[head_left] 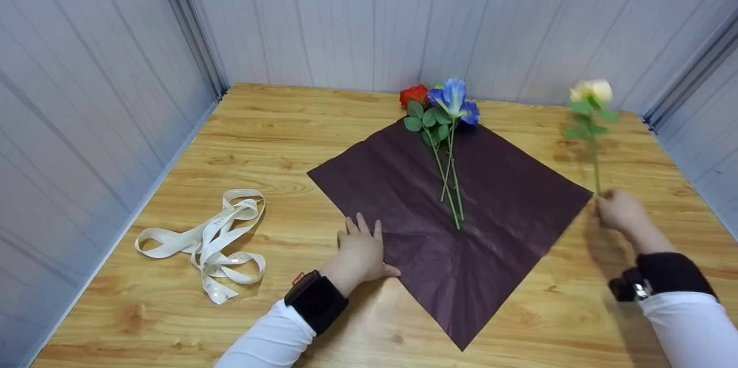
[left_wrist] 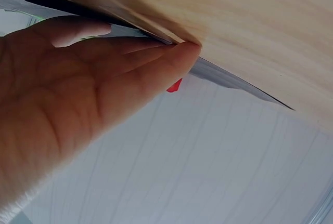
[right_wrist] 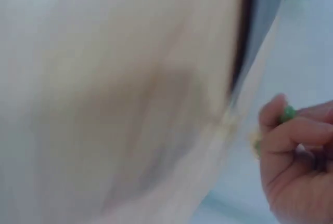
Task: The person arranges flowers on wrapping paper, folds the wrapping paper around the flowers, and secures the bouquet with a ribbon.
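A dark purple sheet of wrapping paper (head_left: 507,183) lies like a diamond on the wooden table. My left hand (head_left: 362,251) rests at its lower left edge with fingers spread; in the left wrist view the straight fingers (left_wrist: 151,70) touch down by the paper's edge. At the right, my right hand (head_left: 622,212) pinches the lower stem of a cream-yellow rose (head_left: 594,93), its bloom pointing away from me. The right wrist view is blurred, with the green stem end (right_wrist: 287,113) between thumb and fingers. A red rose (head_left: 414,95) and a blue iris-like flower (head_left: 454,100) lie on the paper, stems crossing.
A tangled white ribbon (head_left: 216,241) lies on the left part of the wooden table (head_left: 277,126). Pale panel walls (head_left: 346,22) enclose the table at the back, left and right. The red and blue blooms reach past the paper's top corner, close to the back wall.
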### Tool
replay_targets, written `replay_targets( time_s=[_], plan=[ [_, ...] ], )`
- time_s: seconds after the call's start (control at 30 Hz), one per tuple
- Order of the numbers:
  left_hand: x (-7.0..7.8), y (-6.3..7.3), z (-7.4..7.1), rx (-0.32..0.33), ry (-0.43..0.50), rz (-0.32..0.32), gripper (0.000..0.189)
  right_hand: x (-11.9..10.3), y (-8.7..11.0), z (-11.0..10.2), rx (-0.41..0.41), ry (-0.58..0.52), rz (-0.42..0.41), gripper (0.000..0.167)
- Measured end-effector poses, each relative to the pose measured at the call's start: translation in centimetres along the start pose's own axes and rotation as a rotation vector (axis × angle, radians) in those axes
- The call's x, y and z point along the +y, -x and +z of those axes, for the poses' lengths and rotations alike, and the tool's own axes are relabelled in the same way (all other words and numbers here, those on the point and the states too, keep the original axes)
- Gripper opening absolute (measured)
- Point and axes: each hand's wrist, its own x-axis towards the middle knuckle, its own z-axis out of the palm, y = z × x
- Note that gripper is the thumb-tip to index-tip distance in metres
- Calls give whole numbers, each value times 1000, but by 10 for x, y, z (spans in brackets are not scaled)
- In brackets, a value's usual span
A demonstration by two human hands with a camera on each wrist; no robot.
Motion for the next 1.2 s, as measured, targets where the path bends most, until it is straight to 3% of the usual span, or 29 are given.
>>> replay_targets(
  time_s=[0.17,0.27,0.43,0.57,0.7,0.83,1.1,1.2],
  plan=[
    [0,0,-1,11,-2,0,105,-58,-11,32,150,-126,-111,41],
    [0,1,-1,11,2,-1,105,-92,-18,55,182,-189,-141,36],
    [2,2,-2,17,6,-2,104,-136,-32,97,179,-229,-144,27],
    [4,3,-3,12,5,-5,104,-159,-37,125,138,-183,-147,24],
    [5,2,-3,-7,-1,-9,105,-170,-36,139,77,-80,-133,19],
    [5,2,-3,-15,-4,-9,105,-173,-33,143,20,-23,-114,31],
    [2,3,-2,8,16,-8,104,-168,-28,137,82,196,-137,36],
    [1,3,-2,12,11,-5,104,-159,-26,131,88,238,-186,35]
  ],
)
